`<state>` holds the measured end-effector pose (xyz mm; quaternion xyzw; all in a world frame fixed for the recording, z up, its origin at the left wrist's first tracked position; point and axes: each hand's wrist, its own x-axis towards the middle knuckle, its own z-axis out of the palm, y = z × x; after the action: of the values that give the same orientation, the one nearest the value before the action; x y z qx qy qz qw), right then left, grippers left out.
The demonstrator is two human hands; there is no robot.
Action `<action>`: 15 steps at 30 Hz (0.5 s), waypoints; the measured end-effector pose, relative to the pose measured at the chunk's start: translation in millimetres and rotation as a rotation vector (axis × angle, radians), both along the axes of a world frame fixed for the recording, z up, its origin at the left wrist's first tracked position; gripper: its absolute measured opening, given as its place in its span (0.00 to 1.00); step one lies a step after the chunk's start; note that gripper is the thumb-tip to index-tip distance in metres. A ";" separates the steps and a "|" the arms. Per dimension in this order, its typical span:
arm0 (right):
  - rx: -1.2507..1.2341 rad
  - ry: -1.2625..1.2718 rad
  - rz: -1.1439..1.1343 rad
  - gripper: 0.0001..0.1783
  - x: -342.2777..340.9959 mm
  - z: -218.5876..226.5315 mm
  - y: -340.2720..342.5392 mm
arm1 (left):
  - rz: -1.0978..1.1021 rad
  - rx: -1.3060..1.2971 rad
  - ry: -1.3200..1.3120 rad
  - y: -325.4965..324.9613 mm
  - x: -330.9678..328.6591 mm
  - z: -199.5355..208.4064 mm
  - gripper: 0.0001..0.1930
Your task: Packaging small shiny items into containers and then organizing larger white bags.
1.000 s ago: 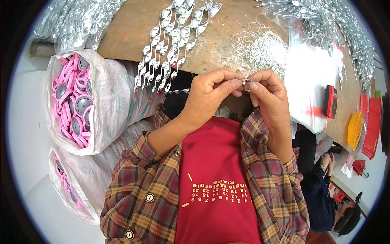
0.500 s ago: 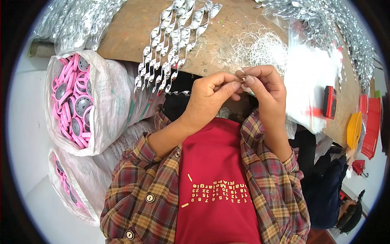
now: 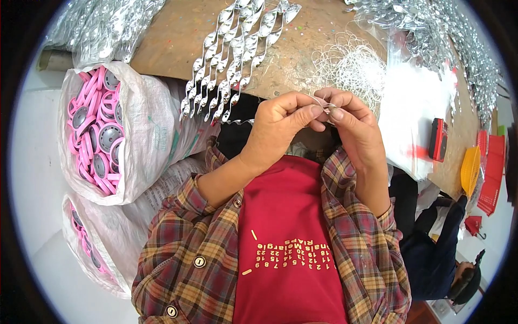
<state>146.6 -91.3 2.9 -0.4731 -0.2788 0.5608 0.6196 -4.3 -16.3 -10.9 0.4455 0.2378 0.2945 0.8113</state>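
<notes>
My left hand (image 3: 280, 129) and my right hand (image 3: 357, 123) meet at the table's near edge, thumbs pinched against forefingers. Between the fingertips runs a thin white string (image 3: 318, 100), partly hidden by the fingers. Just beyond my right hand a tangled heap of similar white string (image 3: 353, 67) lies on the table. Left of my hands, shiny silver twisted spiral strips (image 3: 220, 67) lie across the brown tabletop, their lower ends hanging over its edge. Whether the string joins onto one of those strips cannot be made out.
A white sack (image 3: 148, 127) of pink-and-grey wheels stands at left, with a second sack (image 3: 102, 232) below it. White plastic bags (image 3: 404, 108) and a red-and-black device (image 3: 438, 139) lie at right. Silver strips pile up at the back. A person (image 3: 434, 264) is at far right.
My fingertips have shifted slightly, and a small bend of string now shows above them. The strips sit a little differently in view. The person at far right has moved.
</notes>
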 end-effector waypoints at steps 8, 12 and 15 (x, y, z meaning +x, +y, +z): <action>-0.011 0.048 0.013 0.04 0.0 -0.2 0.2 | -0.029 -0.092 -0.008 2.2 -0.6 3.0 0.08; -0.011 0.014 0.012 0.04 1.2 -1.1 -0.6 | -0.043 -0.108 0.030 3.1 -2.5 5.9 0.07; -0.025 -0.130 -0.035 0.06 0.9 9.7 0.9 | -0.041 0.038 0.090 1.7 -1.2 6.8 0.06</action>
<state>147.5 -90.4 12.6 -0.5210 -0.3030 0.5215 0.6040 -5.5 -14.6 -4.1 0.4784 0.2594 0.2620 0.7970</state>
